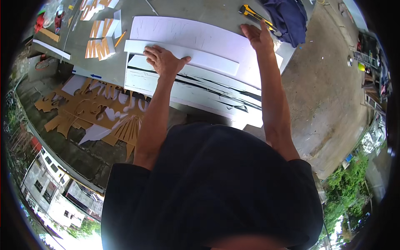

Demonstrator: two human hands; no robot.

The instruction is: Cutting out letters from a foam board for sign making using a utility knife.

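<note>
My left hand (164,62) rests with spread fingers on a narrow white strip (212,62), which lies across a wider white sheet (191,29) with faint pencil marks. Beneath these is a white board (196,96) with long, ragged dark cuts. My right hand (258,38) is at the sheet's upper right, fingers loosely apart and holding nothing that I can see, just below a yellow-and-black utility knife (250,13). A dark blue cloth (287,23) lies beside the knife.
Cut letter shapes (100,48) and an orange pencil (121,38) lie on the grey tabletop (187,9), at left. Below on the ground are brown and white cardboard offcuts (87,108). Concrete ground (316,104) stretches to the right, with clutter (364,71) along its far edge.
</note>
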